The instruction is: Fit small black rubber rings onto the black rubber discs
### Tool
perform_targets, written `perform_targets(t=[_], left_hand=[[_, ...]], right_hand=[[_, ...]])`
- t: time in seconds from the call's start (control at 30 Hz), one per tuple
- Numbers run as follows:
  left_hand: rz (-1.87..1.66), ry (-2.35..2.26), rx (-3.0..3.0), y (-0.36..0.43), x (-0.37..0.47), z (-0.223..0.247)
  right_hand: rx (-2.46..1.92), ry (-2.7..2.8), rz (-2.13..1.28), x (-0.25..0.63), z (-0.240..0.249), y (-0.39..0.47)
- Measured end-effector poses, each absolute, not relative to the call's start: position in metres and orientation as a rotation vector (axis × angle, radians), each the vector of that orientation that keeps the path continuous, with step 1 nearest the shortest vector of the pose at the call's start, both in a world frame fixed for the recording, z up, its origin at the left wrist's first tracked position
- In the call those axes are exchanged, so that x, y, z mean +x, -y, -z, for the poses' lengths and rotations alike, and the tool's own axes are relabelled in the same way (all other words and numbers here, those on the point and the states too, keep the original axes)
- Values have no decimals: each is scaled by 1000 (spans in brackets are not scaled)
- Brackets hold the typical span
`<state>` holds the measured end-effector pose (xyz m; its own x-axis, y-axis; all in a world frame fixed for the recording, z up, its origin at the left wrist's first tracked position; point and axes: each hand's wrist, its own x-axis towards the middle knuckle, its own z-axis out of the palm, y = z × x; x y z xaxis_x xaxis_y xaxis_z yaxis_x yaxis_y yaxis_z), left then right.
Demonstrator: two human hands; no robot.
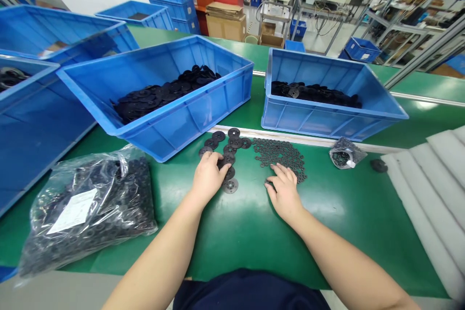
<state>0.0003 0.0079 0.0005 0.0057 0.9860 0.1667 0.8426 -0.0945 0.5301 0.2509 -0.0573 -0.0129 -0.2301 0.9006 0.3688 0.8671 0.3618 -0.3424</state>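
Green worktop (236,247): left hand (208,178) over discs (236,144), right hand (285,191) by rings (278,151); both grips part-curled, can't tell what's held. Careless right-hand sweep could scatter rings.

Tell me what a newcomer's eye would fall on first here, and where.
Likely the big blue bin left of centre, piled with black discs. Next, the bulging clear bag of dark parts at the left of the green table. Then, near the middle, the left hand over loose discs and the right hand at a spread of small dark pieces.
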Motion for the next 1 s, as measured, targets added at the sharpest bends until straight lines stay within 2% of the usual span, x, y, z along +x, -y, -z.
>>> perform_targets(t=[0.3,0.47,0.63,0.83,1.0], left_hand=[[-560,-2002,2026,-17,13,-5],[-765,-1886,1914,-17,8,-4],[-1074,-1649,1535,-3,11,-12],[-1037,-1118,908,18,35,-23],[-1179,-979,630,16,37,-26]], right_hand=[[-1536,2117,-129,250,14,59],[-1546,2118,-132,249,12,59],[-1554,2109,-104,249,10,57],[-1625,1987,-102,254,12,52],[-1627,2016,-100,253,12,53]])
